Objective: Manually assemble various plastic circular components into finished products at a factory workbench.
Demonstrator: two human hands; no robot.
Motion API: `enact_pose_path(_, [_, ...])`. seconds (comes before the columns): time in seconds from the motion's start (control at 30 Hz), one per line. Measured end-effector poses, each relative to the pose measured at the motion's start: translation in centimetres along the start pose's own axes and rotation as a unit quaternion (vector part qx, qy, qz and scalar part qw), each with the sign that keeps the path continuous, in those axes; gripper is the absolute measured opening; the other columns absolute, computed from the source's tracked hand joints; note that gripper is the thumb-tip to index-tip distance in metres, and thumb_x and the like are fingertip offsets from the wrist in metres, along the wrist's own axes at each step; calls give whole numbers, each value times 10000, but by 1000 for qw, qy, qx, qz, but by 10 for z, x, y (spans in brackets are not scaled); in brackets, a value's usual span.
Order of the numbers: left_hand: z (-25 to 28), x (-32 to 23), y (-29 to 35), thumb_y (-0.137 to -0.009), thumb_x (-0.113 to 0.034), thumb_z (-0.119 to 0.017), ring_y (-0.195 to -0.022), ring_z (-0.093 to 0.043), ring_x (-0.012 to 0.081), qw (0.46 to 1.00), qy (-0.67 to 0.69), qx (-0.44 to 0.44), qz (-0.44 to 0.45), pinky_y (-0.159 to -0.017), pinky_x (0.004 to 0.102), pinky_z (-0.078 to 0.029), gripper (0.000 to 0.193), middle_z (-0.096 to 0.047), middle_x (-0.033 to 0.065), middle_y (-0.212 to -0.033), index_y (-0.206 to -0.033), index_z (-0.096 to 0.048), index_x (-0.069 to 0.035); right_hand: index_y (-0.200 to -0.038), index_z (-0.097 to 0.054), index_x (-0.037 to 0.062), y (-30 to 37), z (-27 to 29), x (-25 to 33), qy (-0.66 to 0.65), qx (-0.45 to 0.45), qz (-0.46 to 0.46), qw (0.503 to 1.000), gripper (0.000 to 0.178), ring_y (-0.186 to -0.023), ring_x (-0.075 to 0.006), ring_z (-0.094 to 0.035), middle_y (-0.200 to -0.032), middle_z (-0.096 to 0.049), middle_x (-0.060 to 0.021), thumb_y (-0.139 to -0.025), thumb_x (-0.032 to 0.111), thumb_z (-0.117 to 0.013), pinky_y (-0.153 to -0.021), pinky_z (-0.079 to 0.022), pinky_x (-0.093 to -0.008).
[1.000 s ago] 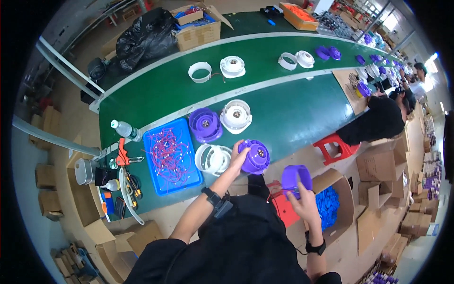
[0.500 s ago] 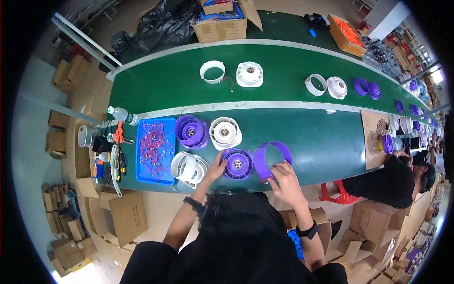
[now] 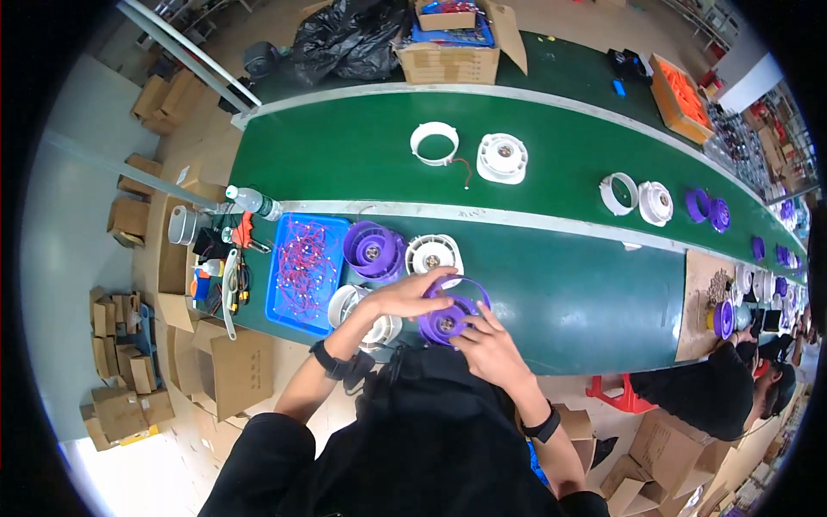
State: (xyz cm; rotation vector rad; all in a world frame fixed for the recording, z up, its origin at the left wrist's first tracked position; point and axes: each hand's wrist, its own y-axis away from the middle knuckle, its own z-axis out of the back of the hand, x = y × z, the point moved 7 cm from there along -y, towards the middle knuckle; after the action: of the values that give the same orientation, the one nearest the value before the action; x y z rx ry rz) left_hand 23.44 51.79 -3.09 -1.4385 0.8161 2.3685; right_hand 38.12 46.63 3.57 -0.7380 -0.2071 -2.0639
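A purple ring (image 3: 471,283) stands tilted over a purple round motor housing (image 3: 444,325) near the front edge of the bench. My left hand (image 3: 412,295) grips the ring's left side, thumb and fingers on either side of the rim. On the right, my right hand (image 3: 493,346) has its fingers around the ring's lower right side, close to the housing; its fingertips are partly hidden. Just behind sits a white motor housing (image 3: 433,255). A stacked purple housing with ring (image 3: 373,251) is to its left. Beneath my left forearm lie a white ring (image 3: 346,302) and a white housing (image 3: 384,331).
A blue tray (image 3: 274,297) of red wires is at left, beside a water bottle (image 3: 254,202) and hand tools (image 3: 241,284). White rings and housings rest on the far green belt (image 3: 345,129). A co-worker (image 3: 698,392) sits at right near a brown board (image 3: 693,310).
The purple ring has moved left from beside the purple housing to over it. My left hand has gone from the housing to the ring. The whole view has shifted.
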Motion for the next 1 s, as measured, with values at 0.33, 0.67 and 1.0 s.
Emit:
enact_pose_path(0.33, [270,141,10,-840,-132,-524,-872,-618,230,904,232,-354,58,-650,354,-582,509,-568,161,-1056,-1322,-391,-37,-1157,-552,67,-16,-4,-85,-106,-90,-349,927,345,-840,-367,-611,-937,-642,-164,-814,92,-569,-757,-490,-455])
enact_pose_path(0.67, [346,420,46,-887,-179,-536,-916,-598,245,586,540,-605,11,-791,376,-571,260,-581,136,-1015,-1084,-520,-11,-1407,-194,74,76,-202,-133,-293,71,-535,789,617,-671,-170,-636,-820,-648,-150,-882,63,-517,-520,-509,-301])
enact_pose_path(1.0, [295,385,46,-839,-78,-596,-894,-570,179,757,361,-530,127,-780,342,-546,455,-561,61,-1001,-1266,-447,-30,-1294,-343,1,103,-156,-138,-198,78,-538,816,560,-822,-330,-654,-908,-630,-217,-791,47,-587,-697,-520,-411])
